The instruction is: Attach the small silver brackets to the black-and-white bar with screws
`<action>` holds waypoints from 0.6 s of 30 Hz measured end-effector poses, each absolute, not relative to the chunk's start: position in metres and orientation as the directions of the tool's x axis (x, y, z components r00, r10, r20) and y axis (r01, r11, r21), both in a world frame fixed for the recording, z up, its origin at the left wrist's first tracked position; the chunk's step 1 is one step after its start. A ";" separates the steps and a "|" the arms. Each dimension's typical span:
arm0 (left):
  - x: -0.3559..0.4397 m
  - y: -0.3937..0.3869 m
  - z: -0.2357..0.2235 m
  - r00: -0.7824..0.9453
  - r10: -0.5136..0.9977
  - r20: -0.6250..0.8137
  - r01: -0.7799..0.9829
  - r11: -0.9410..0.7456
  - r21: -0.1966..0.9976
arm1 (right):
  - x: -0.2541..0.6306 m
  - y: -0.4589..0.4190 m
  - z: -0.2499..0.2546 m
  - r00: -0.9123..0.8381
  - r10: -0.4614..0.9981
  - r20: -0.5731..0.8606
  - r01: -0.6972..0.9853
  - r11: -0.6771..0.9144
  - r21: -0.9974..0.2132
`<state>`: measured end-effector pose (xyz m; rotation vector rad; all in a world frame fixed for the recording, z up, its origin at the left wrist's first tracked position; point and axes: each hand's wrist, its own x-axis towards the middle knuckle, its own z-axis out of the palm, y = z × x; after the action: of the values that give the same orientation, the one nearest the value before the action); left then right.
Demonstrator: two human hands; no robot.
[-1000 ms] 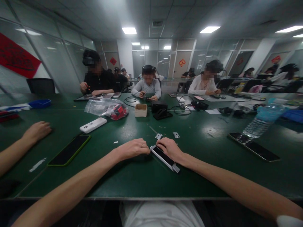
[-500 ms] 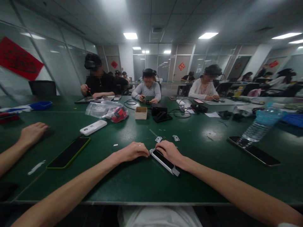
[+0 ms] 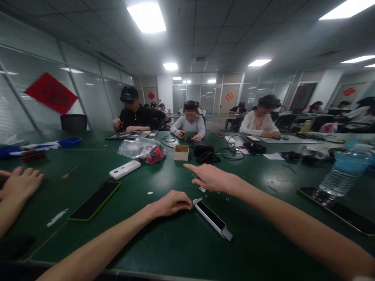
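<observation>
A slim black-and-silver device point(image 3: 213, 219) lies at an angle on the green table point(image 3: 164, 249) in front of me. My left hand point(image 3: 171, 203) rests on the table with curled fingers at the device's far end; a thin dark tool seems pinched in them, its tip at the device. My right hand point(image 3: 209, 176) hovers above the table beyond the device, index finger stretched out to the left, holding nothing. A small metal piece point(image 3: 202, 189) and tiny screws lie under that hand.
A green-cased phone point(image 3: 95, 201), a white handset point(image 3: 124, 169), a plastic bag point(image 3: 145, 150) and a small box point(image 3: 181, 153) lie ahead left. Another person's hand point(image 3: 20, 183) rests at left. A water bottle point(image 3: 342, 171) and phone point(image 3: 336, 209) sit right. Three people sit opposite.
My right hand has lifted off the device and moved forward with its index finger stretched out. My head tilted up. The left hand stays at the device's end.
</observation>
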<state>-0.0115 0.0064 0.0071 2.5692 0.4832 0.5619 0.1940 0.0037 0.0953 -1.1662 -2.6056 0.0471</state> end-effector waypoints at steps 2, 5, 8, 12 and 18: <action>-0.011 0.006 0.008 0.858 0.418 0.298 0.232 -0.833 0.502 | 0.172 0.008 0.124 -0.677 0.660 0.325 0.653 0.743 -0.147; -0.012 0.005 0.008 0.860 0.415 0.298 0.228 -0.833 0.504 | 0.155 0.011 0.144 -0.658 0.656 0.370 0.654 0.742 -0.151; -0.012 0.005 0.006 0.860 0.416 0.296 0.233 -0.835 0.498 | 0.166 0.005 0.126 -0.613 0.714 0.339 0.710 0.686 -0.161; -0.012 0.006 0.002 0.847 0.418 0.327 0.234 -0.848 0.476 | 0.204 -0.017 0.071 -0.448 0.869 0.208 0.844 0.488 -0.223; -0.011 0.005 0.000 0.832 0.418 0.365 0.229 -0.858 0.460 | 0.224 -0.048 0.027 -0.402 0.915 -0.029 0.886 0.381 -0.263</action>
<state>-0.0111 0.0052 0.0001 2.6101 0.4831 0.6501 0.2238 -0.0480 0.0273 -1.6447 -2.5073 0.3597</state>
